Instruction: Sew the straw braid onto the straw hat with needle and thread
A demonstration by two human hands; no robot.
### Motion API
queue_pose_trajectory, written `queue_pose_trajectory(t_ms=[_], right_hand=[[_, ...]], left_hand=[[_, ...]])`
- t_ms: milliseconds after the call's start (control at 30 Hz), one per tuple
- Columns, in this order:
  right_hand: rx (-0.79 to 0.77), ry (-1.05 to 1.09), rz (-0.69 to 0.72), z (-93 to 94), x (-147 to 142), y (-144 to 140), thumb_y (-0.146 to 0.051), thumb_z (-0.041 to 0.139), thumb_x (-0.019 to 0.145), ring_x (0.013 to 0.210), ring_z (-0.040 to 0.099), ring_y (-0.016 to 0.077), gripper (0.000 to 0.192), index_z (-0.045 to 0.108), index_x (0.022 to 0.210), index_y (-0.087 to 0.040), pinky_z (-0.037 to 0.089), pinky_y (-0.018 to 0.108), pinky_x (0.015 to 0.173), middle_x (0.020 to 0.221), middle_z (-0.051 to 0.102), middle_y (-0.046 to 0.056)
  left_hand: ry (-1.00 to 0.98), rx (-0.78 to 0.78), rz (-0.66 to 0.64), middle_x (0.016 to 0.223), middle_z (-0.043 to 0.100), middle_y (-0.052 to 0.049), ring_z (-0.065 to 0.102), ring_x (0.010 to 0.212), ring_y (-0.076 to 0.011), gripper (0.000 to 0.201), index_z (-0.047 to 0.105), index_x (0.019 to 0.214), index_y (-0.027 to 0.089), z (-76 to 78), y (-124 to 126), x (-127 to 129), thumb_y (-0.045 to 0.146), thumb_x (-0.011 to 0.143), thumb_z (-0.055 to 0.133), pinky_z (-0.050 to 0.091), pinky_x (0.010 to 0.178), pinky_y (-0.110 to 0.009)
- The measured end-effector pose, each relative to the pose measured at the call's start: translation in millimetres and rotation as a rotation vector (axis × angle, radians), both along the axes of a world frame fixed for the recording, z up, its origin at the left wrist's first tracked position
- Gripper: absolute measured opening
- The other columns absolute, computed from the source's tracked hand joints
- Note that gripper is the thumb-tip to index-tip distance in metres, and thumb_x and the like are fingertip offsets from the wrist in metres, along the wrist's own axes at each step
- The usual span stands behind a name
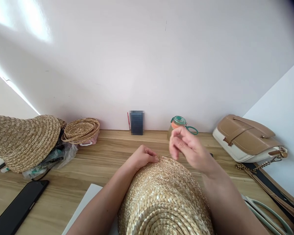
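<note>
Coarse woven straw hat point(165, 199); matt grained wooden table point(112, 153); smooth tan-and-cream leather bag point(247, 138); glossy black phone point(18, 207)

place: a home craft or hobby corner, not a shop or factory
surface: a light wooden desk point(63, 192) pushed against a plain white wall point(147, 65), with a white side panel at its right edge
craft goods: woven straw hats point(22, 140) piled at the far left corner, a small straw basket point(82, 130) beside them by the wall
personal items: a tan and white handbag point(247, 138) at the far right corner, a black phone point(17, 209) at the near left edge
small tools: a jar with a teal lid point(177, 124) at the back edge, pale green scissors point(267, 213) near the right edge
light: daylight falls on the wall from the left
</note>
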State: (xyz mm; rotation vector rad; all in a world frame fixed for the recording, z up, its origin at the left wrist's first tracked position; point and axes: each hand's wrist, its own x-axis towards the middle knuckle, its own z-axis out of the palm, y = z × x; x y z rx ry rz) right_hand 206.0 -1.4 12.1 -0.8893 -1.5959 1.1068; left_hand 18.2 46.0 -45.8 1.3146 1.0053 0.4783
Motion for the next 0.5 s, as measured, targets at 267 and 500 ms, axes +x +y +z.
queue_pose_trajectory(t_ms=[267, 500], right_hand=[[0.229, -0.417, -0.622, 6.5, 29.8, 1.4, -0.027, 0.038, 0.095, 0.055, 0.042, 0.0144, 0.017, 0.052, 0.106, -0.027, 0.036, 0.031, 0.056, 0.064, 0.044, -0.001], [0.092, -0.859, -0.112, -8.9, 15.9, 9.6, -0.025, 0.054, 0.086, 0.096, 0.053, 0.0229, 0.018, 0.067, 0.098, -0.023, 0.042, 0.039, 0.082, 0.097, 0.065, 0.005]], left_hand=[[0.026, -0.041, 0.046, 0.063, 0.068, -0.006, 0.056, 0.055, -0.0146, 0.033, 0.076, 0.076, 0.008, -2.4, 3.3, -0.1, 0.03, 0.052, 0.077, 0.042, 0.056, -0.026], [-0.005, 0.005, 0.003, 0.062, 0.067, -0.004, 0.052, 0.053, -0.0118, 0.029, 0.076, 0.078, 0.008, -0.8, 2.0, -2.0, 0.029, 0.057, 0.075, 0.038, 0.055, -0.024]])
